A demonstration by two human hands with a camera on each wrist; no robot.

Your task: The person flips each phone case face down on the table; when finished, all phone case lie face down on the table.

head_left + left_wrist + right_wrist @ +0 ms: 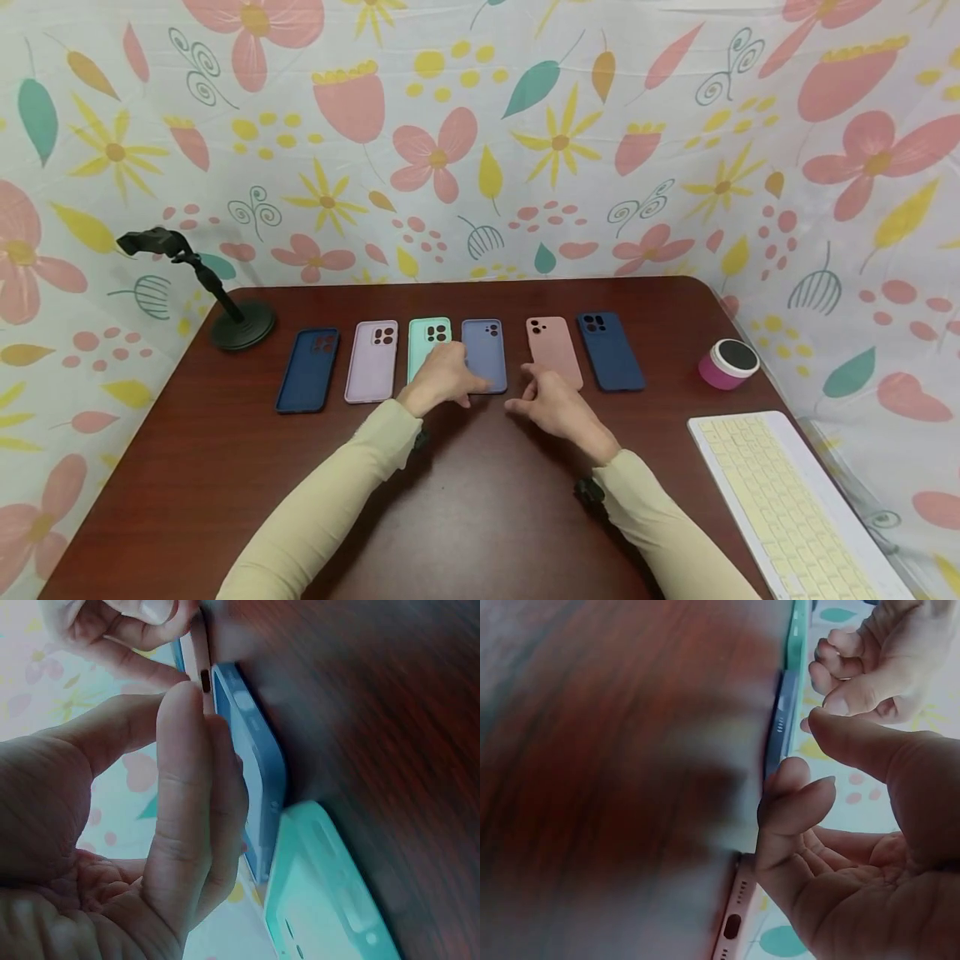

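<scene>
Evidently reaching over the desk (450,508) in pale sleeves (322,504); holding the left hand (444,377) over the near part of the mint case (417,354) and the near edge of the blue case (486,354), with fingers loosely bent and grasping nothing; holding the right hand (557,404) at the near left corner of the pink case (553,348), likewise with fingers slack and free of any grip; cannot tell whether touching any case with either; seeing these cases flat in one row across the desk, blue between mint and pink, with the lilac case (371,371) and left navy case (306,379) farther left and the right navy case (613,358) just beyond the pink; seeing also a black stand (242,325) by the far left corner, a jar (726,367) near the right edge, a white keyboard (795,500) nearer on that side, and flowered cloth (555,67) behind
</scene>
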